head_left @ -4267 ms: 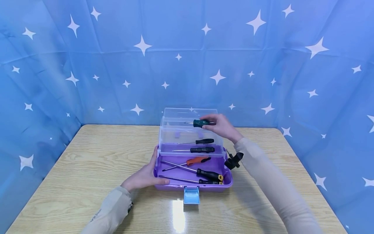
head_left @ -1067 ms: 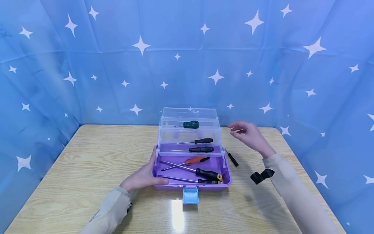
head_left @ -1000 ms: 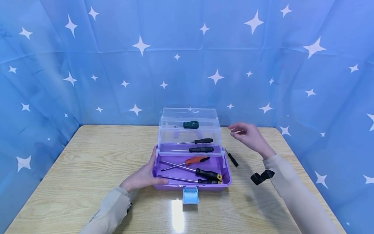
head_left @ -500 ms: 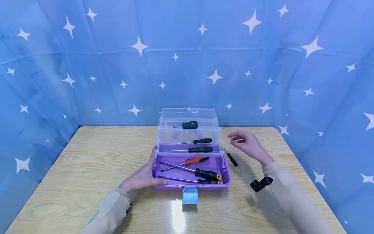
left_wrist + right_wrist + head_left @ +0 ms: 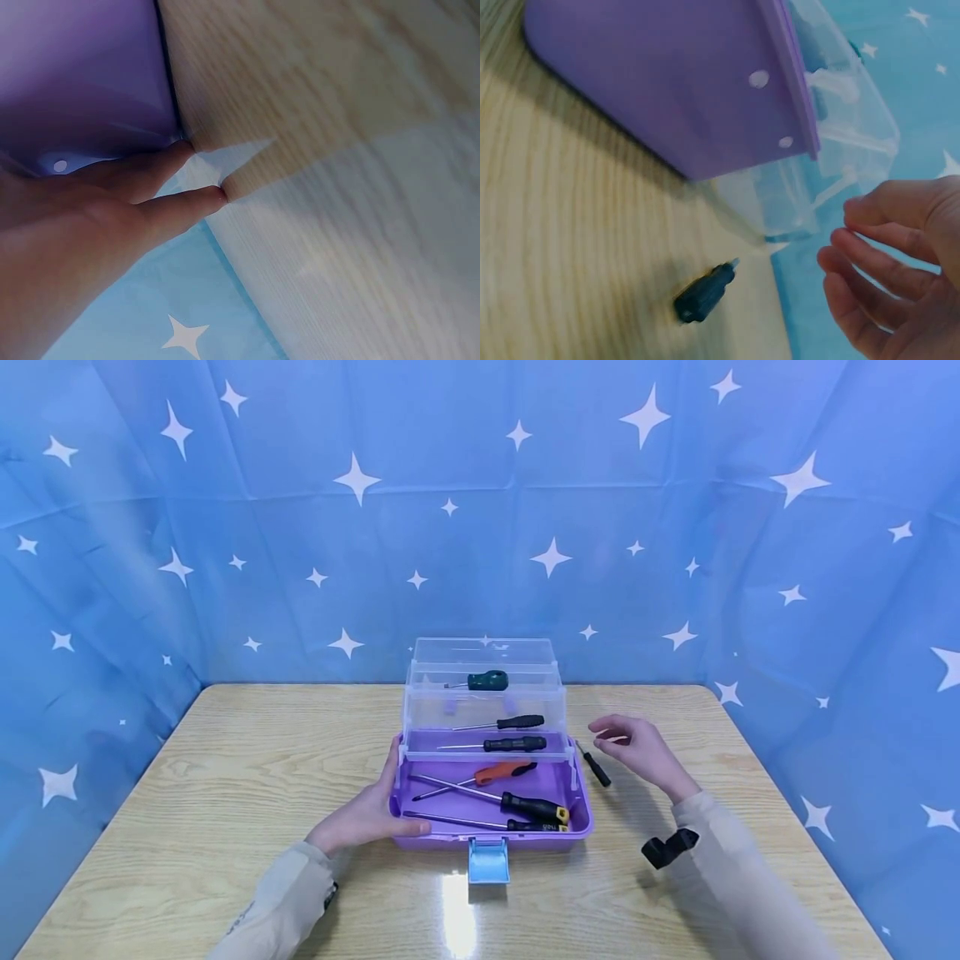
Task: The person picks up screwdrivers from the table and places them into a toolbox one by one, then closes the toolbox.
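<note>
A purple toolbox (image 5: pixel 581 839) stands opened on the table, its clear trays (image 5: pixel 487 697) raised. My left hand (image 5: pixel 367 810) grips its front left corner, thumb over the rim and fingers along the outer wall. Empty, my right hand (image 5: pixel 637 747) hovers right of the box with loosely bent fingers. Beside it a small black screwdriver (image 5: pixel 597 769) lies on the table. The trays bear a green screwdriver (image 5: pixel 488 681) and two black screwdrivers (image 5: pixel 520 722). Inside the box, an orange screwdriver (image 5: pixel 504 772) crosses a black-and-yellow one (image 5: pixel 534 807); another screwdriver (image 5: pixel 525 825) lies at the front.
A blue latch (image 5: pixel 488 862) hangs from the toolbox's front. The wooden table (image 5: pixel 270 760) reaches back to a blue curtain (image 5: pixel 480 527) with white stars, which also runs along both sides.
The right hand has let go of the green screwdriver in the upper tray and withdrawn right, then lowered toward the small black screwdriver. The left hand has kept its place on the toolbox.
</note>
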`<state>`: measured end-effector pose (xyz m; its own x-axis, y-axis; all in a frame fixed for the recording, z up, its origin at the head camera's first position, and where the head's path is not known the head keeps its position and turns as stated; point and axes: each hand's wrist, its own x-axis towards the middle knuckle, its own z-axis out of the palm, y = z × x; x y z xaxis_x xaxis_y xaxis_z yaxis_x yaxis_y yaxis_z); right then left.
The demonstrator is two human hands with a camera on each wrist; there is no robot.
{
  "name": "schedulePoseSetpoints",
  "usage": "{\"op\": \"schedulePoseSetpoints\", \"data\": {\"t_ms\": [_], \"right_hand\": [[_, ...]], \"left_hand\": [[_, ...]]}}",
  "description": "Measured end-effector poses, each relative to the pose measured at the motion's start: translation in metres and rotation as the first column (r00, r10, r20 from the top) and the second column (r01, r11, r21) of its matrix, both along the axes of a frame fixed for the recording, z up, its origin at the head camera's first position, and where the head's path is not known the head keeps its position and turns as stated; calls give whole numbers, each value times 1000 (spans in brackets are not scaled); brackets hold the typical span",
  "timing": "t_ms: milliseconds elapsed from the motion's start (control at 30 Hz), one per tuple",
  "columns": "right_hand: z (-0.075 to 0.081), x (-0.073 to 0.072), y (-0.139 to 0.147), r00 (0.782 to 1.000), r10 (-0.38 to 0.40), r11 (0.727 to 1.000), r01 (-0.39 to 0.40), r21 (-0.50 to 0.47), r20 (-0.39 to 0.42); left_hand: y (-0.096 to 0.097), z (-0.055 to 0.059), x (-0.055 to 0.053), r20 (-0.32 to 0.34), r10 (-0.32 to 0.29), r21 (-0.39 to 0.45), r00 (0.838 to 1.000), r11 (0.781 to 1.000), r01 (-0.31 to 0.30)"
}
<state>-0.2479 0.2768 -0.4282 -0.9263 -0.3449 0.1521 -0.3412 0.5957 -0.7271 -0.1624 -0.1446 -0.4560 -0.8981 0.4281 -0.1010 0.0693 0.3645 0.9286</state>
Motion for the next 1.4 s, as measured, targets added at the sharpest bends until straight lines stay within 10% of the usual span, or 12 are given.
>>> {"op": "schedulePoseSetpoints", "data": {"t_ms": [1400], "right_hand": [[-56, 10, 4, 992, -123, 992, 123, 20, 12]], "left_hand": [[-1, -1, 1, -13, -1, -44, 1000, 999, 1]]}}
